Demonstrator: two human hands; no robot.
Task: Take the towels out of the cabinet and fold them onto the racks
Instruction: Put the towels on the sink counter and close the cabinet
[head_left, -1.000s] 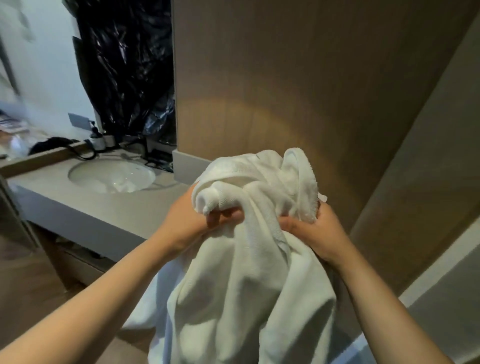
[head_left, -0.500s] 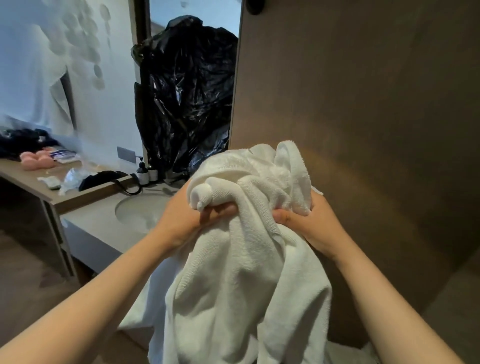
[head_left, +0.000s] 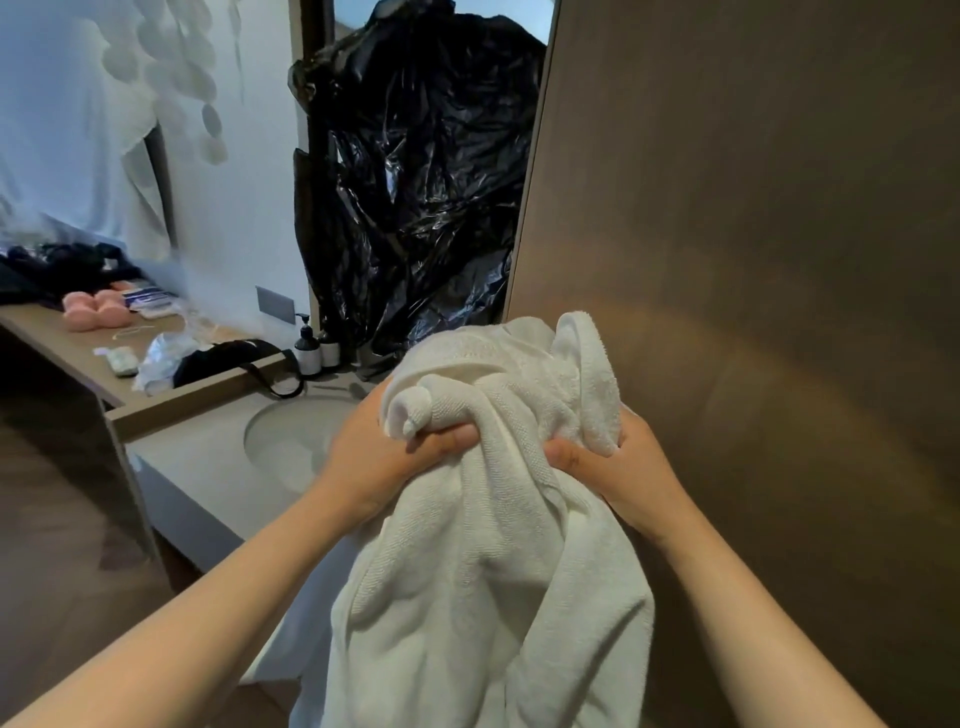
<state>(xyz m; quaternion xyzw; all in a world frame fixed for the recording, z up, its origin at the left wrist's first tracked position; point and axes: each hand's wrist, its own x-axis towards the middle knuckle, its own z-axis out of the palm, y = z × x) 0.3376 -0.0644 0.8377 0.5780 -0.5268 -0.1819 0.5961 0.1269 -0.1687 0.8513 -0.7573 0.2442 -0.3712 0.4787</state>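
A brown wood panel (head_left: 753, 208) fills the right of the view; left of it, crumpled black plastic sheeting (head_left: 415, 182) hangs above a grey counter (head_left: 208, 483) with a round sink (head_left: 291, 441) set in it; a white towel (head_left: 483, 571) is out of the cabinet, held up between counter and panel, bunched at the top and hanging loose below; no rack shows. The left hand (head_left: 374, 457) grips a rolled wad of the top edge, its fingers (head_left: 441, 441) curled tight round it; the right hand (head_left: 618, 467) clutches the neighbouring bunch, thumb pressed into the cloth, its other fingers hidden behind the folds; two small bottles (head_left: 308, 349) stand by the sink. The step in hand seems to be sorting the towel out for folding; the next move likely calls for finding two corners, drawing the hands apart and shaking the cloth flat.
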